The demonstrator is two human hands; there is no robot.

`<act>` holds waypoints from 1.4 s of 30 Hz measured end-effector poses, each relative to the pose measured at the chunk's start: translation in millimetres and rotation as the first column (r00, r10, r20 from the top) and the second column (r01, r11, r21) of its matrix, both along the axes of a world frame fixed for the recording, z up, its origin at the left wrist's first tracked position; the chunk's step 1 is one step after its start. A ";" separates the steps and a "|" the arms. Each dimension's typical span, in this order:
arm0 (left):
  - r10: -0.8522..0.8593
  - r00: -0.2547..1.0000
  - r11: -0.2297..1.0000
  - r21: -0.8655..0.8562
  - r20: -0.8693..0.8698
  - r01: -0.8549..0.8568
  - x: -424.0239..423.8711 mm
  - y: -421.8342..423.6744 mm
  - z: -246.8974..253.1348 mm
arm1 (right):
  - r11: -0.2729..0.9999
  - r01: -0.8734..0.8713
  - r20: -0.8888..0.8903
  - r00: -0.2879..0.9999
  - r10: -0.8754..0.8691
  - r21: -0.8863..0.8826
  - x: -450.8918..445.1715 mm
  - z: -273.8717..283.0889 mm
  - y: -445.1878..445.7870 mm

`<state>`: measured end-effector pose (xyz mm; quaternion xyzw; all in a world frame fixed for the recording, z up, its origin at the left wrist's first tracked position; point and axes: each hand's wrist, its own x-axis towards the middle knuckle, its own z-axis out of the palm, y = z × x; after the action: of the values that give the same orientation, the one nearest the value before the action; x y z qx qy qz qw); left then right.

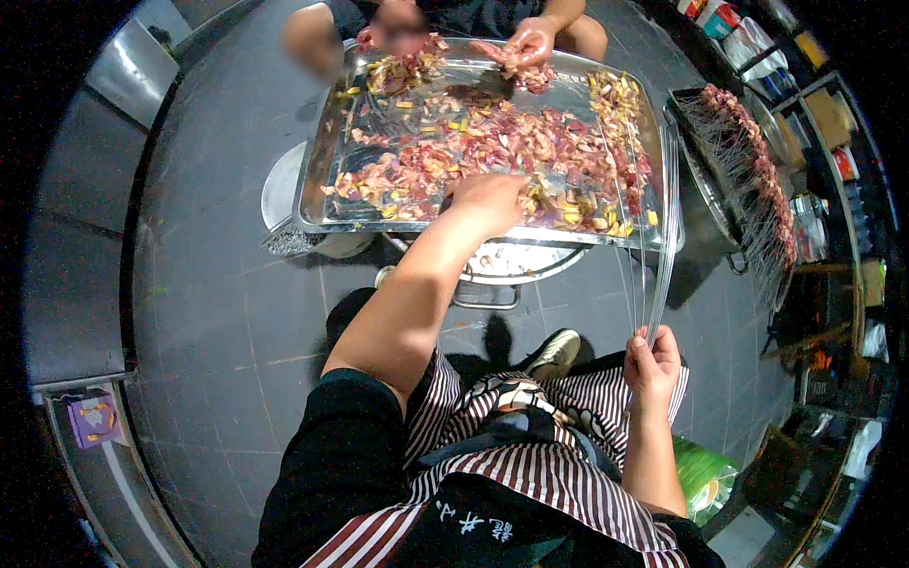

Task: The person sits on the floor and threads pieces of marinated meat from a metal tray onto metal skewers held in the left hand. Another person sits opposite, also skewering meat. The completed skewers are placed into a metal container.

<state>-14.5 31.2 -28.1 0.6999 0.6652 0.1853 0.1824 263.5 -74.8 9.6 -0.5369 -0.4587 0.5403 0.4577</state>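
A large metal tray (660, 192) lies before me, spread with raw meat pieces (490, 142) and yellowish chunks (614, 106) that may be fat or ginger. My left hand (490, 202) reaches over the tray's near edge, down among the pieces; its fingertips are hidden, so I cannot see whether it grips one. At the right, my right hand (653, 362) is shut on a bunch of thin metal skewers (669, 206). They point away from me, past the tray's right side. A few skewers are splayed apart from the bunch, across the tray's corner, and look bare.
Across the tray, another person's hand (532, 46) holds meat. Loaded skewers (760, 170) rest on a dark pot or tray at the right, beside shelves (845, 163). Under the tray are a round metal pot (525, 263) and a white bucket (280, 184).
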 end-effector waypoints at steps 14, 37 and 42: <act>-0.038 0.745 0.992 -0.064 0.666 0.107 5.0 36.4 -18.3 | 0.994 0.027 -0.011 1.000 -0.029 -0.110 6.4 -1.6 22.8; -0.005 0.969 0.996 0.090 0.247 -0.018 -27.7 11.4 8.4 | 0.991 -0.062 -0.047 0.997 0.057 -0.118 0.6 -8.4 30.9; 0.088 0.991 0.996 0.026 0.096 -0.091 -50.9 0.4 17.2 | 0.996 -0.030 -0.019 0.999 0.029 -0.087 -7.7 -5.7 28.8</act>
<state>-65.5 31.7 -11.0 0.6625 0.6836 0.2363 0.1946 255.8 -46.0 3.9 -0.5448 -0.4384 0.5713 0.4296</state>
